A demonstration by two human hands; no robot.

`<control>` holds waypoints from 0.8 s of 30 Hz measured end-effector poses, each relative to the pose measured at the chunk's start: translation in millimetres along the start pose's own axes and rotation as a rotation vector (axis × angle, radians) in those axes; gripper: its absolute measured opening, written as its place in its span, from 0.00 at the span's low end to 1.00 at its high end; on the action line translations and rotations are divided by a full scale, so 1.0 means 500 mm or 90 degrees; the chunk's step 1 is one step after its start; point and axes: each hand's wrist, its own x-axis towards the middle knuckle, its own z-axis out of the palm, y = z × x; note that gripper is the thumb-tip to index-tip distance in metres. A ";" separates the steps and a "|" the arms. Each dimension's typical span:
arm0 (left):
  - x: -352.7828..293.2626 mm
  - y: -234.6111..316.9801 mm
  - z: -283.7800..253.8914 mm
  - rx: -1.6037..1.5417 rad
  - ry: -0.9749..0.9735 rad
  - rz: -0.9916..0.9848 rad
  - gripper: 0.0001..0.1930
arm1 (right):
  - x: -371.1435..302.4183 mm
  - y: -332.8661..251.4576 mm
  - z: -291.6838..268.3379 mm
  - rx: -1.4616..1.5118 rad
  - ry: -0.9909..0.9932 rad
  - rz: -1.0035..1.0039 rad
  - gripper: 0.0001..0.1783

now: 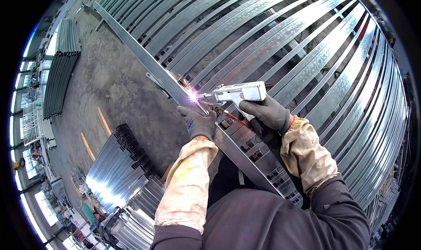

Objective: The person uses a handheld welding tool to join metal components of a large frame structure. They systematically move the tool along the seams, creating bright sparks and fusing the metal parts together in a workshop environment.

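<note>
A grey glove covers my right hand [268, 114], which is closed around the handle of a silver-grey welding gun [241, 92]. The gun's thin nozzle points left at a galvanized steel rail [136, 49]. A bright violet-white weld spark [193, 95] glows at the rail's edge, where a slat end meets it. Just below the spark, my gloved left hand [199, 123] lies across the rail, fingers on one side and thumb on the other. A small metal fitting with a reddish part [223, 111] sits beneath the nozzle, partly hidden. Light protective sleeves cover both forearms.
Rows of long steel slats [263, 44] spread from the rail to the right. Stacked metal profiles [116, 169] stand at lower left, another bundle [63, 70] at far left. Two wooden strips [104, 120] lie on the concrete floor [105, 74]. A flat metal piece [157, 84] juts beside the rail.
</note>
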 end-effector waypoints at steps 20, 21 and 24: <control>-0.003 0.008 -0.006 -0.057 -0.021 -0.003 0.66 | -0.013 -0.005 -0.005 0.006 -0.001 0.015 0.22; -0.005 0.010 -0.009 -0.052 -0.030 -0.010 0.66 | -0.015 -0.008 -0.002 0.010 -0.002 0.013 0.23; -0.008 0.007 -0.010 -0.045 -0.017 -0.006 0.66 | -0.018 -0.013 0.000 0.011 -0.014 0.015 0.23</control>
